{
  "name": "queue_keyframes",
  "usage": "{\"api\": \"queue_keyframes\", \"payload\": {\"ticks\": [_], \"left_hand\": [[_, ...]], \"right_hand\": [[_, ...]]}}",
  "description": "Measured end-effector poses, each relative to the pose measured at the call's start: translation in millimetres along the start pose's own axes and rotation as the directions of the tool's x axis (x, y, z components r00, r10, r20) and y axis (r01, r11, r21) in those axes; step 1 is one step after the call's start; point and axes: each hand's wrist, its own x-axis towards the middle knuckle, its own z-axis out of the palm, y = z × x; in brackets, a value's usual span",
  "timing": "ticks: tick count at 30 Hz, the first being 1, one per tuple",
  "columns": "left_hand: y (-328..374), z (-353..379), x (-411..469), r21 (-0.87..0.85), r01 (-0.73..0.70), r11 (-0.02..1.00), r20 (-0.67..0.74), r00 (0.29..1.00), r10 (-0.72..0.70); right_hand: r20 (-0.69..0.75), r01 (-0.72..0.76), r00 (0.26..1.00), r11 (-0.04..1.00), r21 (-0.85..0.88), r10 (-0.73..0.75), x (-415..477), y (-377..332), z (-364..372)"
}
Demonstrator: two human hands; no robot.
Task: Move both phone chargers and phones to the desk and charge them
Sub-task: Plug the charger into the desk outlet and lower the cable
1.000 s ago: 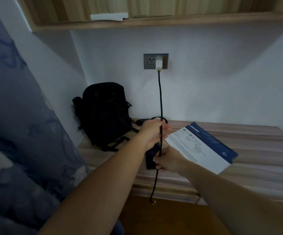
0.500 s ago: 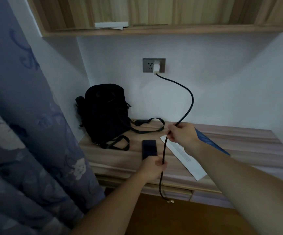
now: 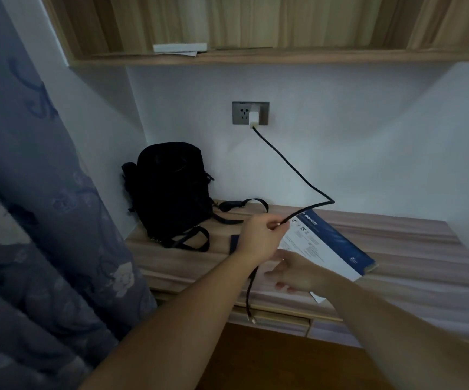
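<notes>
Your left hand (image 3: 258, 235) covers most of the phone (image 3: 234, 243); only its dark left edge shows. The cable (image 3: 292, 167) vanishes behind that wrist and shows again below. The connector (image 3: 253, 319) is too small to identify. Your right hand (image 3: 292, 273) is motion-blurred at the fingertips and hides the near part of the booklet (image 3: 326, 243), whose fine print is unreadable.

The pale desk (image 3: 410, 249) shows matt wood grain. The thin black cable (image 3: 283, 158) looks braided; the black backpack (image 3: 171, 190) is matt cloth, the blue-white booklet (image 3: 334, 243) smooth paper.
</notes>
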Motion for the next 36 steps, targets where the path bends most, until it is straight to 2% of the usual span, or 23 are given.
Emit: {"api": "queue_keyframes", "payload": {"ticks": [2,5,7,10,12,13,15,17,20,23,25,27,29,30,31,33,34,35,36], "left_hand": [[11,3,0,-0.107,0.04,0.993,0.056,0.998,-0.034],[17,0,-2,-0.163,0.056,0.985,0.111,0.993,-0.038],[15,-3,-2,-0.207,0.072,0.976,0.096,0.994,-0.053],[0,-11,-1,-0.183,0.118,0.976,-0.113,0.984,-0.14],[-14,-19,-5,-0.08,0.188,0.979,-0.262,0.944,-0.203],[-21,-21,-8,-0.046,0.233,0.971,-0.286,0.928,-0.237],[-27,-21,-14,0.022,0.354,0.935,-0.203,0.917,-0.343],[-28,-12,-17,0.041,0.512,0.858,-0.034,0.859,-0.511],[-26,1,-13,-0.173,0.674,0.718,0.074,0.736,-0.673],[-29,4,-5,-0.388,0.707,0.591,0.103,0.671,-0.734],[-29,5,-3,-0.473,0.673,0.569,0.118,0.688,-0.716],[-28,8,-3,-0.491,0.61,0.622,0.091,0.746,-0.66],[-26,11,-6,-0.481,0.538,0.692,0.073,0.811,-0.58],[-26,12,-9,-0.469,0.505,0.725,0.074,0.84,-0.537],[-26,13,-11,-0.446,0.476,0.758,0.077,0.864,-0.498],[-26,14,-15,-0.383,0.433,0.816,0.093,0.897,-0.433],[-28,16,-16,-0.345,0.411,0.843,0.097,0.91,-0.404],[-29,18,-18,-0.304,0.388,0.87,0.105,0.921,-0.374],[-30,20,-20,-0.255,0.36,0.897,0.116,0.933,-0.341]], "right_hand": [[-0.028,0.062,0.998,0.997,0.039,-0.061,1,-3,5],[-0.107,0.145,0.986,0.98,0.139,-0.131,-1,-12,6],[-0.149,0.181,0.977,0.964,0.193,-0.154,-2,-17,4],[-0.294,0.208,0.95,0.915,0.347,-0.104,-1,-21,-1],[-0.354,0.211,0.935,0.793,0.571,0.006,0,-24,-7],[-0.357,0.209,0.932,0.718,0.664,0.059,-1,-25,-10],[-0.341,0.206,0.931,0.58,0.788,0.133,-4,-29,-15],[-0.323,0.208,0.928,0.459,0.864,0.187,-6,-31,-17],[-0.27,0.169,0.936,0.384,0.908,0.227,-7,-29,-18],[-0.175,0.079,0.963,0.404,0.911,0.205,-7,-18,-20],[-0.092,-0.008,0.976,0.452,0.892,0.2,-6,-6,-24],[-0.044,-0.122,0.965,0.595,0.795,0.257,-6,10,-30],[-0.096,-0.26,0.932,0.828,0.497,0.35,-8,25,-35],[-0.143,-0.309,0.922,0.907,0.287,0.36,-10,29,-38],[-0.188,-0.325,0.923,0.942,0.084,0.335,-9,32,-40],[-0.268,-0.264,0.941,0.944,-0.198,0.207,-6,28,-45],[-0.315,-0.208,0.941,0.945,-0.253,0.123,-3,24,-46],[-0.36,-0.144,0.931,0.965,-0.218,0.058,0,18,-47],[-0.39,-0.077,0.92,0.993,-0.093,0.034,4,10,-48]]}}
